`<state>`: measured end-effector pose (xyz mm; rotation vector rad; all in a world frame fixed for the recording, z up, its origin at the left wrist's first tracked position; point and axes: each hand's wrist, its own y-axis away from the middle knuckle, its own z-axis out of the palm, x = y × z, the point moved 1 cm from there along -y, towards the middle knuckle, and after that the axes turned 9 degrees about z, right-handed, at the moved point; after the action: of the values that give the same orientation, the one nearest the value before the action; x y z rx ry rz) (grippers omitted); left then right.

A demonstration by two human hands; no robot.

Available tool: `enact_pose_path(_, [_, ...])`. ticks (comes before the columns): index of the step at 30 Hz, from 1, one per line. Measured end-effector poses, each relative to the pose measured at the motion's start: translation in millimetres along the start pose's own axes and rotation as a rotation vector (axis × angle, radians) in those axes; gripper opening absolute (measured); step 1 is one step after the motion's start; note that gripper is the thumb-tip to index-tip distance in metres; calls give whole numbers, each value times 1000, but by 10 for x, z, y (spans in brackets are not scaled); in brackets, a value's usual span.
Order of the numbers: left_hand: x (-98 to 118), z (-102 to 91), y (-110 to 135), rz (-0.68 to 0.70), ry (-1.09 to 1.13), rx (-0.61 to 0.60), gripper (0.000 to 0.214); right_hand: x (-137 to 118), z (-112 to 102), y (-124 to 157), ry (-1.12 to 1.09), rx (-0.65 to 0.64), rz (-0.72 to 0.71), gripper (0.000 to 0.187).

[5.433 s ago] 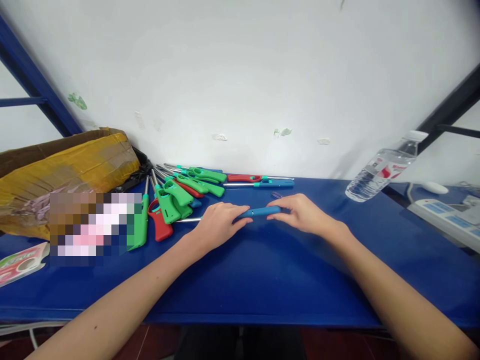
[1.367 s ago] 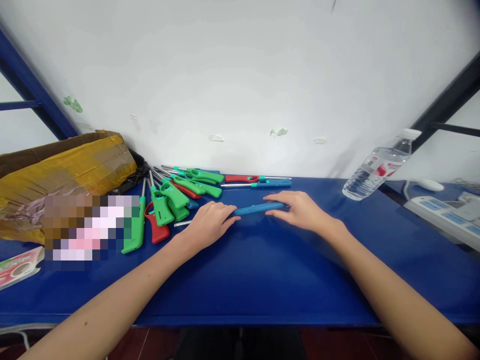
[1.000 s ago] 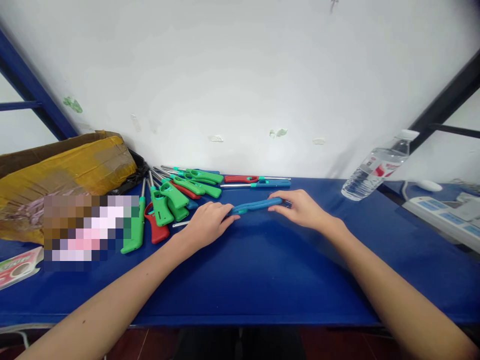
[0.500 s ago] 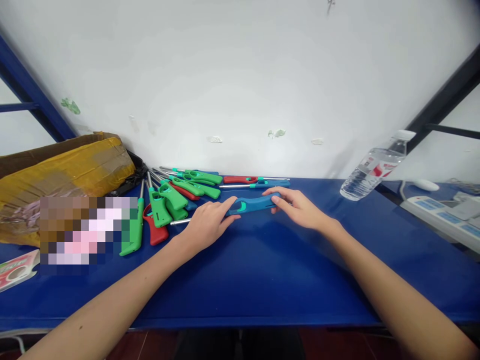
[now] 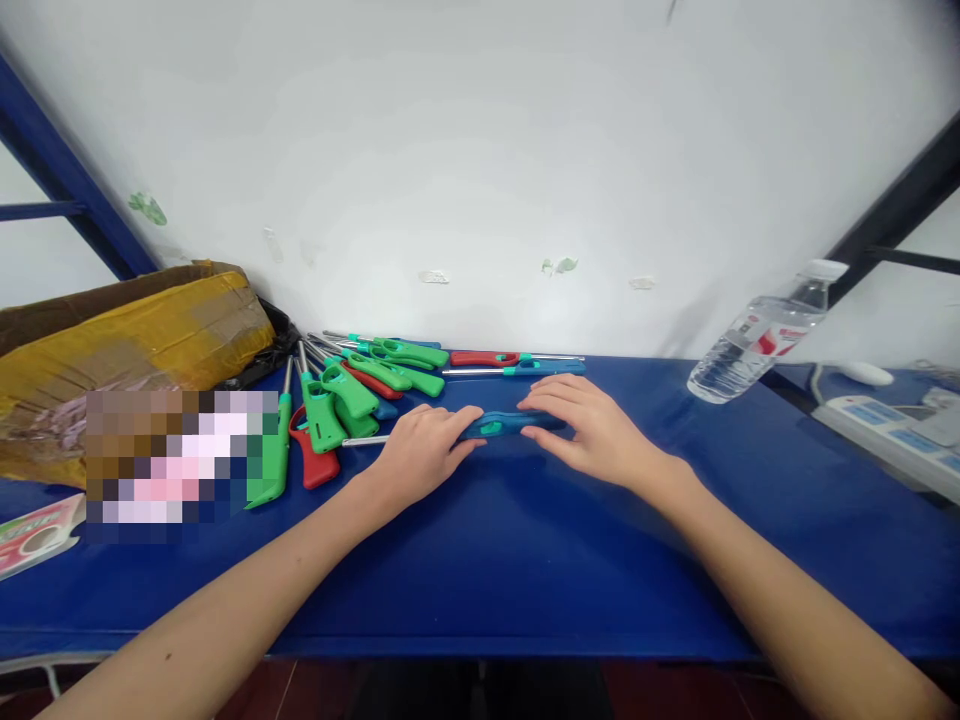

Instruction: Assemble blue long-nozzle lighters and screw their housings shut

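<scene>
My left hand is closed around the front part of a blue long-nosed gas lighter. Its metal tube sticks out to the left past my knuckles, and a teal trigger shows beside my thumb. At the handle's other end is my right hand, fingers along the far side and thumb on the near side; its palm hides the handle's tip. The lighter lies sideways, narrow edge up, low over the blue table. To the left is a heap of green lighters, with a red lighter among them.
Behind my hands, another red lighter and a blue lighter lie along the wall. A taped cardboard box stands left. On the right are a tilted water bottle and a white power strip.
The blue lighter has turned about its length and sits slightly lower. My right fingers have shifted from pinching the handle's end to lying along both its sides.
</scene>
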<state>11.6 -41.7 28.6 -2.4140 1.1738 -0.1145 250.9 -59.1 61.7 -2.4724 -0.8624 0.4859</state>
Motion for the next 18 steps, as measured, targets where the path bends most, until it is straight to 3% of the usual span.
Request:
enact_pose_path(10, [68, 26, 3, 65, 86, 46, 22, -112, 149, 25, 36, -33, 19, 21])
enact_pose_path(15, [121, -19, -24, 136, 217, 176, 23, -135, 194, 40, 37, -34, -8, 19])
enact_pose_path(18, [133, -22, -30, 187, 220, 194, 23, -149, 204, 48, 45, -40, -9, 19])
